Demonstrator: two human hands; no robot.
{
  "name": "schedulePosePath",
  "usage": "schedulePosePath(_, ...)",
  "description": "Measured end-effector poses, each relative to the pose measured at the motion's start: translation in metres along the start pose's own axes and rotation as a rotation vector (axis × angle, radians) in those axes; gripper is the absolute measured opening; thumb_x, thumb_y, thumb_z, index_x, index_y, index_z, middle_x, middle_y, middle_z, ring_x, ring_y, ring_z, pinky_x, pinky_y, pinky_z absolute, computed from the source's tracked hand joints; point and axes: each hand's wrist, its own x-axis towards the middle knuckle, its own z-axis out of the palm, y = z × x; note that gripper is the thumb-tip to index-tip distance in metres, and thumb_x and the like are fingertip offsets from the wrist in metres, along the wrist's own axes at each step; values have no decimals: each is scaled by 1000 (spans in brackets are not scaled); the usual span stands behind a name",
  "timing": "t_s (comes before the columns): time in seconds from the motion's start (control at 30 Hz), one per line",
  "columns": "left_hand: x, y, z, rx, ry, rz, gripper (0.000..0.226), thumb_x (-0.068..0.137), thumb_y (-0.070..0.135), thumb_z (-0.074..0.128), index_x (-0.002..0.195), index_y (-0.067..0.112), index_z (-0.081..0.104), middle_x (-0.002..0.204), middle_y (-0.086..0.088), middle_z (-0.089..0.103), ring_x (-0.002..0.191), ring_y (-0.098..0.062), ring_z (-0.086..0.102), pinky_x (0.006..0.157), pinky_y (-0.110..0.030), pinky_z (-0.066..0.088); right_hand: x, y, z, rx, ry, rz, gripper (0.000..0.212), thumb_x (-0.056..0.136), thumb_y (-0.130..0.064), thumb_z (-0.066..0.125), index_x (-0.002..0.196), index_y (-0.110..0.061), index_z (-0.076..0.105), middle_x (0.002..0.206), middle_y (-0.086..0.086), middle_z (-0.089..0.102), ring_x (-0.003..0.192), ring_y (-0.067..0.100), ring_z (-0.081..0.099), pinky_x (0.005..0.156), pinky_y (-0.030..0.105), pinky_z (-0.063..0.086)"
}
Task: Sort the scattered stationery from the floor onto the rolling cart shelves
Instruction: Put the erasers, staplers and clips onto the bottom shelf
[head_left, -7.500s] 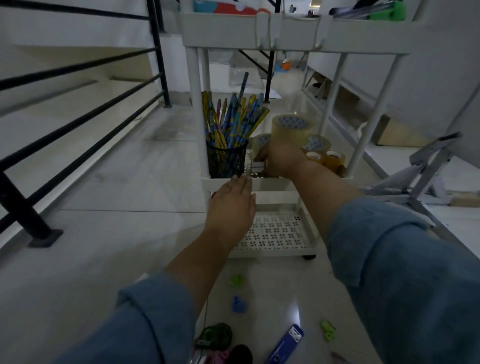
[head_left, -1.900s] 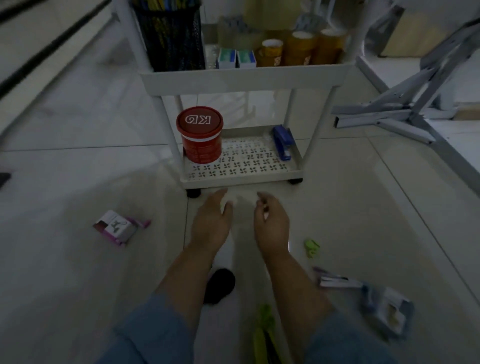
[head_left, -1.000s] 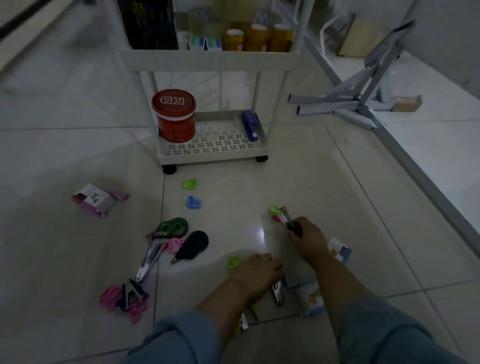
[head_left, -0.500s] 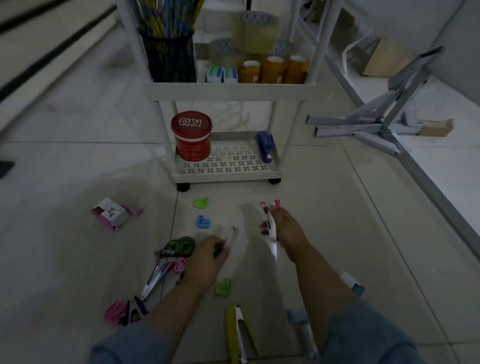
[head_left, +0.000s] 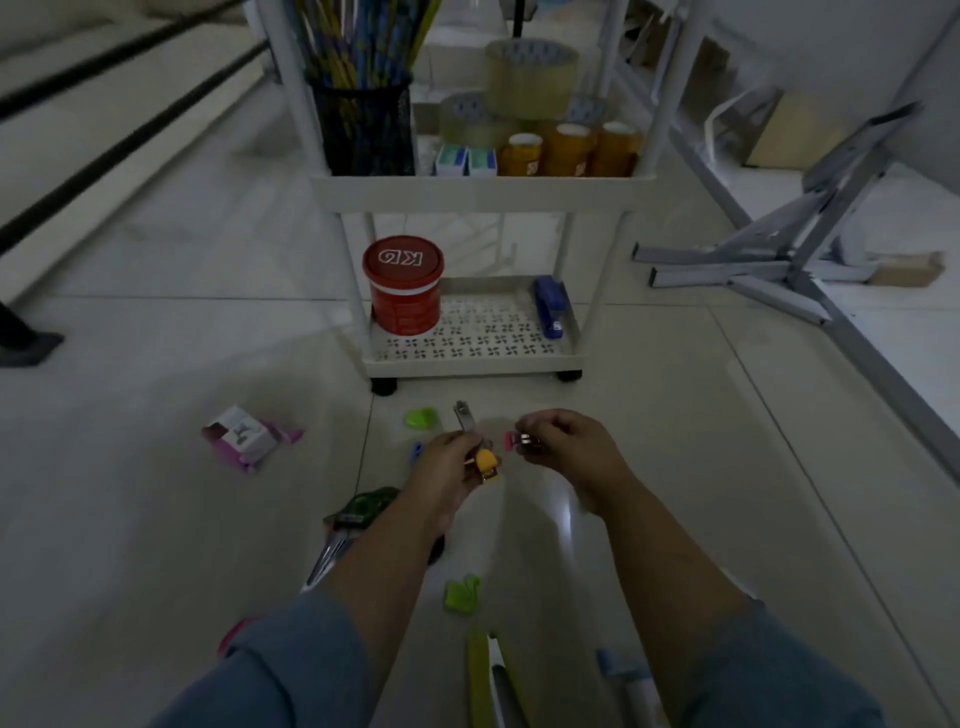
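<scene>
My left hand (head_left: 451, 467) grips a small yellow and metal stapler (head_left: 480, 449) above the floor, just in front of the white rolling cart (head_left: 483, 189). My right hand (head_left: 566, 447) pinches a small pink and metal stapler (head_left: 519, 440) beside it. The cart's bottom shelf (head_left: 470, 358) holds a red tin (head_left: 403, 283) and a blue stapler (head_left: 549, 305). On the middle shelf stand a black mesh pencil cup (head_left: 363, 127), tape rolls (head_left: 530, 78) and small boxes. Loose on the floor lie green sharpeners (head_left: 421, 418) (head_left: 461, 595), a green correction tape (head_left: 366, 506) and a pink box (head_left: 244, 436).
A folded grey metal frame (head_left: 779, 254) lies on the floor to the right of the cart. A black railing (head_left: 119, 88) runs along the left. A yellow-green stapler (head_left: 480, 675) and a light blue item (head_left: 618, 670) lie near my forearms.
Both hands have lifted off the floor and moved forward toward the cart, each holding a small stapler. The view has come closer to the cart.
</scene>
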Motion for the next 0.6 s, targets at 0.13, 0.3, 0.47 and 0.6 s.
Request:
schedulePosePath(0.13, 13, 5, 4, -18, -10, 16, 14, 98, 13, 44, 92, 7, 55, 92, -8, 61, 88, -24, 59, 72, -29, 51, 7, -5, -3, -235, 27, -132, 23, 89, -2, 57, 110, -3, 66, 108, 10, 66, 103, 20, 62, 91, 32, 53)
schedulePosePath(0.3, 36, 15, 4, 7, -1, 51, 15, 96, 10, 48, 84, 10, 55, 90, -9, 61, 93, -27, 58, 74, -29, 52, 30, -4, 4, -136, 170, -87, 46, 84, -11, 67, 128, -2, 54, 125, 8, 58, 116, 22, 55, 102, 37, 46)
schedulePosePath(0.47, 68, 63, 4, 89, 8, 181, 20, 95, 16, 51, 76, 10, 56, 75, -5, 54, 70, -13, 54, 55, -18, 54, 87, -38, 18, -160, 319, -272, 33, 85, -5, 64, 117, 2, 62, 115, 16, 66, 105, 25, 63, 94, 26, 49)
schedulePosePath(0.6, 98, 85, 6, -2, -54, 173, 22, 96, 18, 51, 108, 2, 59, 97, -8, 60, 82, -17, 59, 62, -23, 52, 144, -58, 18, -502, 406, -393, 22, 89, -3, 56, 106, 5, 67, 101, 16, 69, 88, 29, 66, 79, 24, 53)
